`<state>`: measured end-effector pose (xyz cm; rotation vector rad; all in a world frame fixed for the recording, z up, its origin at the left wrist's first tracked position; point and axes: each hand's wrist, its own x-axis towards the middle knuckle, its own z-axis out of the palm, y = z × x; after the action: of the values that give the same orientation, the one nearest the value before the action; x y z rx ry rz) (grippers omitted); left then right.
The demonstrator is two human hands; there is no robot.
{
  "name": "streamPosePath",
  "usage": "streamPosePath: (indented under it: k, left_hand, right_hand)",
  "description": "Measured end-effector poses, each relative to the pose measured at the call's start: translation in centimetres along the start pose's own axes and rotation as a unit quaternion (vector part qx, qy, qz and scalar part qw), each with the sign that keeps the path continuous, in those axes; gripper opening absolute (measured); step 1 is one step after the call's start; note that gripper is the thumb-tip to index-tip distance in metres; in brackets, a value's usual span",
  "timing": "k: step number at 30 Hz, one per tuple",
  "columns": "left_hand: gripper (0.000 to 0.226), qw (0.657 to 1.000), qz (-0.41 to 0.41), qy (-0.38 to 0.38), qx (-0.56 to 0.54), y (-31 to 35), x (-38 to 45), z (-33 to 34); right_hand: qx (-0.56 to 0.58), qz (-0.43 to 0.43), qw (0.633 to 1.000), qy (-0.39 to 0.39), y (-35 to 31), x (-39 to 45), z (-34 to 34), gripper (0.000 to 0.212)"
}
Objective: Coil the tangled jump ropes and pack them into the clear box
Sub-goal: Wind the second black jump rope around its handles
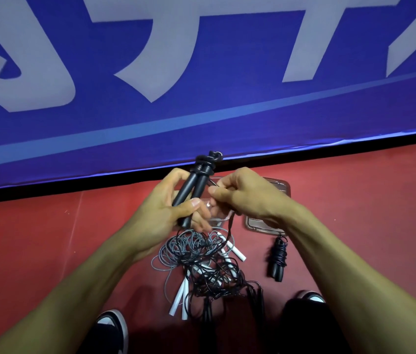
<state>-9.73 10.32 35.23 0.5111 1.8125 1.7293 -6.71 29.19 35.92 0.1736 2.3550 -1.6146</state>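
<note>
The person crouched over a red floor [48, 238] beside a blue banner [201, 123], working on one rope at a time. The left hand [166, 208] was curled firmly round a pair of black handles [191, 190], held side by side and pointing up toward twelve o'clock, with cord already wound and knotted about their tops. The right hand [242, 195], at about three o'clock from the handles, pinched the loose cord end [230, 223] between thumb and fingers; that end trailed down toward the tangle. So the step in hand looked to be finishing the wrap on this rope.

Below the hands, at six o'clock, lay the tangled pile [201, 261] of grey and black cord with white handles [181, 297] poking out. One finished black bundle [278, 259] rested apart, at four o'clock. The clear box [217, 215] sat directly under the hands, mostly hidden, its lid [273, 185] just beside it on the right.

Next, I judged, the tail needed tucking tight so the coil would not spring loose, then lowering into the box.
</note>
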Motion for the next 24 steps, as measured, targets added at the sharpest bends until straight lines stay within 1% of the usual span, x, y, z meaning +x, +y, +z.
streamPosePath:
  k: [2, 4, 5, 6, 8, 10, 11, 13, 15, 17, 19, 20, 23, 24]
  left_hand:
    - [0.027, 0.999, 0.005, 0.020, 0.028, -0.4, 0.3, 0.0]
    - [0.032, 0.997, 0.009, 0.047, 0.055, -0.6, 0.5, 0.0]
    - [0.034, 0.994, 0.013, 0.065, 0.093, -0.5, 0.6, 0.1]
    - [0.037, 0.984, 0.019, 0.084, 0.155, -0.5, 0.6, 0.3]
    - [0.040, 0.950, 0.034, 0.109, 0.291, -0.6, 0.6, 0.6]
    - [0.040, 0.923, 0.060, 0.114, 0.362, -0.8, 0.4, 1.1]
    - [0.036, 0.916, 0.078, 0.114, 0.376, -0.8, 0.4, 1.3]
    - [0.022, 0.914, 0.106, 0.119, 0.372, -0.6, 0.2, 1.6]
    - [0.011, 0.925, 0.106, 0.135, 0.339, -0.2, 0.3, 1.5]
    - [0.024, 0.951, 0.077, 0.136, 0.267, -0.1, 0.6, 1.4]
    - [0.037, 0.968, 0.053, 0.118, 0.213, -0.4, 1.0, 0.9]
    - [0.040, 0.976, 0.042, 0.102, 0.189, -0.5, 1.2, 0.6]
    - [0.038, 0.990, 0.013, 0.044, 0.133, 0.0, 1.4, -0.1]
    - [0.034, 0.991, 0.000, 0.036, 0.132, 0.3, 1.5, -0.3]
  right_hand:
    - [-0.015, -0.022, 1.000, -0.011, -0.1, 0.1, 0.4, 0.028]
    - [-0.092, -0.062, 0.993, 0.032, -0.2, 0.2, 0.7, 0.025]
    - [-0.138, -0.083, 0.985, 0.063, -0.2, 0.3, 0.9, 0.026]
    - [-0.171, -0.098, 0.976, 0.087, -0.2, 0.2, 1.1, 0.031]
    - [-0.179, -0.108, 0.972, 0.112, -0.2, 0.1, 1.6, 0.048]
    - [-0.158, -0.089, 0.974, 0.135, -0.2, 0.1, 2.0, 0.060]
    - [-0.149, -0.078, 0.974, 0.152, -0.1, 0.2, 2.1, 0.061]
    - [-0.120, -0.066, 0.975, 0.177, -0.2, 0.4, 2.1, 0.061]
    - [-0.092, -0.064, 0.977, 0.179, -0.4, 0.4, 2.1, 0.062]
    - [-0.064, -0.058, 0.984, 0.158, -0.4, 0.5, 2.2, 0.062]
    - [-0.059, -0.050, 0.989, 0.129, -0.5, 0.6, 2.3, 0.061]
    - [-0.053, -0.047, 0.991, 0.111, -0.6, 0.6, 2.2, 0.060]
    - [0.005, -0.039, 0.998, 0.049, -0.6, 0.7, 1.9, 0.056]
    - [-0.005, -0.042, 0.998, 0.038, -0.6, 0.6, 1.8, 0.055]
